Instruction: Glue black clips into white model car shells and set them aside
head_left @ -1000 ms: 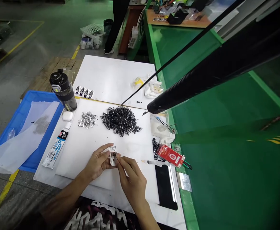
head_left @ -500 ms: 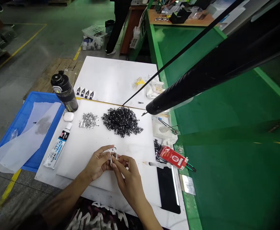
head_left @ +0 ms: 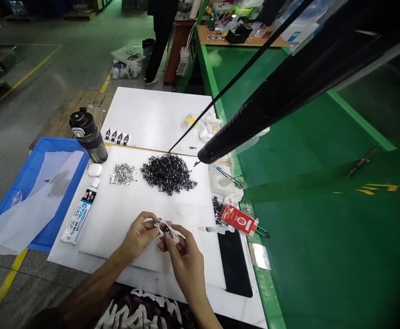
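My left hand (head_left: 139, 235) and right hand (head_left: 186, 262) are both pinching a small white part (head_left: 165, 230) with their fingertips, just above the white board (head_left: 118, 219).

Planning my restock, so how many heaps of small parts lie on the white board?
2: a small silver heap on the left, and a larger black heap just to its right. Neither is hidden.

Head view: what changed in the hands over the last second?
The small white part has turned from upright to tilted sideways, with the left hand and right hand both on it. The pile of small black parts, glue tube and bottle stayed where they were on the boards.
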Motion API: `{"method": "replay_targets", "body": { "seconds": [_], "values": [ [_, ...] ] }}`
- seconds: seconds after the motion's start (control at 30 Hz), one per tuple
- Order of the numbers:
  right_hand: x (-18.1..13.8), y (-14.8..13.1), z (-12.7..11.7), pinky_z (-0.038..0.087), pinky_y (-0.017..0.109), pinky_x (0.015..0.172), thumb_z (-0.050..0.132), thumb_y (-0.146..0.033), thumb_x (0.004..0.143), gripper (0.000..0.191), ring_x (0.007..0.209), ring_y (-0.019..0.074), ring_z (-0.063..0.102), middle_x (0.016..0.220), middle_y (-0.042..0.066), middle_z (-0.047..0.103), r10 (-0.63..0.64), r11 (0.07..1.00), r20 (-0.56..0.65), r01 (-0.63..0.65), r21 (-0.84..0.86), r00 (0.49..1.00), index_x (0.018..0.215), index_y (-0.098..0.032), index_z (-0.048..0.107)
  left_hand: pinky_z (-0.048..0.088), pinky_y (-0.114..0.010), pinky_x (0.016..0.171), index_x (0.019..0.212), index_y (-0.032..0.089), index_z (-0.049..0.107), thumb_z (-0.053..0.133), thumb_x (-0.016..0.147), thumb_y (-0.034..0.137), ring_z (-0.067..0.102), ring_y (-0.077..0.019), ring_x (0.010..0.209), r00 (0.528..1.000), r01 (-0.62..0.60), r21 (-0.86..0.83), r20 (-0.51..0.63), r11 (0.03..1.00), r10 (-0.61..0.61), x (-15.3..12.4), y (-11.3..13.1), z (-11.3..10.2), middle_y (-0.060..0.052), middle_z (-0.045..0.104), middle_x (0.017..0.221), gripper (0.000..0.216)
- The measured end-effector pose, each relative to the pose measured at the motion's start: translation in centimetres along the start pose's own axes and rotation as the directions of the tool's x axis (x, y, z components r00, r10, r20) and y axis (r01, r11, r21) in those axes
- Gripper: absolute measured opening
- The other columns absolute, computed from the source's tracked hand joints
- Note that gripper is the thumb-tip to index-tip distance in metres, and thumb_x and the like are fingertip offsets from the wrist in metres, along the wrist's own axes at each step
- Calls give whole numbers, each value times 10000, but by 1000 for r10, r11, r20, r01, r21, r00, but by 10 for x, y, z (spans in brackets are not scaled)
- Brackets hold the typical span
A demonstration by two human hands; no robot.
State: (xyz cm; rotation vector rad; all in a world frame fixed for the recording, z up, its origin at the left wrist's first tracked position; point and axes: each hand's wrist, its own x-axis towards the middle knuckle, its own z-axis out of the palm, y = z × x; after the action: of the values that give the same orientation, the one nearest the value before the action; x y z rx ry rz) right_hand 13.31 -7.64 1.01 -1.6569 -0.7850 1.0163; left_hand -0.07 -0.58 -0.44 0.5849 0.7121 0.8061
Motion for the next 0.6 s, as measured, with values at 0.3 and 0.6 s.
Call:
{"method": "replay_targets", "body": {
  "seconds": [0.3,0.6],
  "values": [
    [10,22,-10,689,281,608,653,-304,1066,104,655,222,822,883,59,849,-711,629,-142,533,-567,689,1099,-225,711,633,-496,1131,1199,258,792,812,972,399,789,-346,1301,962,-271,377,79,886,261,-20,-10,10,-154,844,1345,269],
    [13,-31,-19,670,269,544,610,-74,989,434,749,199,838,1007,114,866,-949,254,67,870,-423,309,1412,-160,658,724,-424,994,1387,387,753,781,992,194,832,-301,1216,709,-698,460,336,549,620,-50,24,22,-80,837,1380,441]
  ]
}}
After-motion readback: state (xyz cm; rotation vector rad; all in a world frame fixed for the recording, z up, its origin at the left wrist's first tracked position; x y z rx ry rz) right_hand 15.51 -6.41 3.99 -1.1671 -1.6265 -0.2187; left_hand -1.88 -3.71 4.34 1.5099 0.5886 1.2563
